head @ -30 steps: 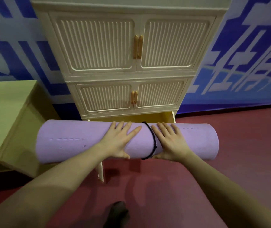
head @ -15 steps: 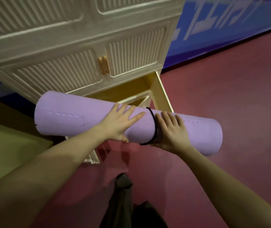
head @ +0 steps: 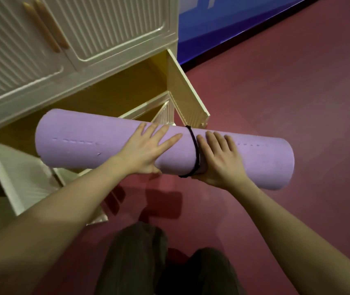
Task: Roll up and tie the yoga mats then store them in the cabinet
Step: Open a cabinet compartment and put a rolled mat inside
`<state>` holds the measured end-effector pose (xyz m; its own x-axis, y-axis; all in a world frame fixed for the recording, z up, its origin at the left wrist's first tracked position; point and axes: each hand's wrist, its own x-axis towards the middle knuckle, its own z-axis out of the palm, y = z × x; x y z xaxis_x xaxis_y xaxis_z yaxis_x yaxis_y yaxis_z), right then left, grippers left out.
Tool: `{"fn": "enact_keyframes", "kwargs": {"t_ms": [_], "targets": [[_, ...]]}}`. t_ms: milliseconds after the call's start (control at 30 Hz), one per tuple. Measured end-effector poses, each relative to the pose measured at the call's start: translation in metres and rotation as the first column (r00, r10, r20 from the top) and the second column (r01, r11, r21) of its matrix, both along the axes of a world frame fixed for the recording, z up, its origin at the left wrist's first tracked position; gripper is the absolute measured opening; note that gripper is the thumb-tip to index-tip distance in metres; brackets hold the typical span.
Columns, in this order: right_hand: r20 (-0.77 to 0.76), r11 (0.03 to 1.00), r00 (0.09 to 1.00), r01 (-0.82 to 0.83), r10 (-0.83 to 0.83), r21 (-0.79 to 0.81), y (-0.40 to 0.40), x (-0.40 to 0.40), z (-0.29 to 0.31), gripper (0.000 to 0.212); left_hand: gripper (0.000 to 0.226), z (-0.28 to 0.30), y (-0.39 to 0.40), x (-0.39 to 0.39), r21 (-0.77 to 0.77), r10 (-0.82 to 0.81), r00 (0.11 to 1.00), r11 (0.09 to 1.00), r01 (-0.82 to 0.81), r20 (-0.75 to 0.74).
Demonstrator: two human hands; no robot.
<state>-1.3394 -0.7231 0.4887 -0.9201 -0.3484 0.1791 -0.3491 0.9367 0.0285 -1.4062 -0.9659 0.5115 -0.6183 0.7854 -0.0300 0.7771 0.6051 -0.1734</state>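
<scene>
A rolled purple yoga mat (head: 84,143) is held level in the air in front of the cream cabinet (head: 106,28). A black cord (head: 194,143) is tied round its middle. My left hand (head: 146,150) grips the roll just left of the cord, fingers spread over the top and thumb underneath. My right hand (head: 221,160) grips it just right of the cord in the same way. Behind the mat's left half, the cabinet's bottom compartment (head: 116,90) stands open with a yellowish inside.
The compartment's right door (head: 187,92) and left door (head: 14,173) swing out over the red floor (head: 276,92). The upper ribbed doors with wooden handles (head: 46,28) are closed. My knees (head: 140,252) are low in view. A blue wall (head: 212,28) runs behind.
The view has dropped lower and moved closer to the cabinet. The mat, gripped the same way, has tilted with its left end toward the open bottom compartment.
</scene>
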Motion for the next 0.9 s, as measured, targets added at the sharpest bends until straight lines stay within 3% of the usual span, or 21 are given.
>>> {"fn": "enact_keyframes", "kwargs": {"t_ms": [267, 500, 900], "targets": [[-0.16, 0.994, 0.984, 0.09, -0.078, 0.069, 0.037, -0.022, -0.084, 0.102, 0.115, -0.091, 0.039, -0.042, 0.108, -0.101, 0.979, 0.987, 0.122, -0.179], [-0.28, 0.988, 0.954, 0.132, -0.104, 0.083, 0.049, -0.038, -0.153, 0.099, 0.123, -0.159, 0.053, -0.068, 0.117, -0.142, 0.942, 0.976, 0.185, -0.304], [-0.244, 0.999, 0.969, -0.014, 0.022, 0.036, -0.026, -0.095, -0.155, 0.103, 0.12, -0.148, -0.033, -0.082, 0.075, 0.018, 0.961, 0.997, 0.002, -0.274]]}}
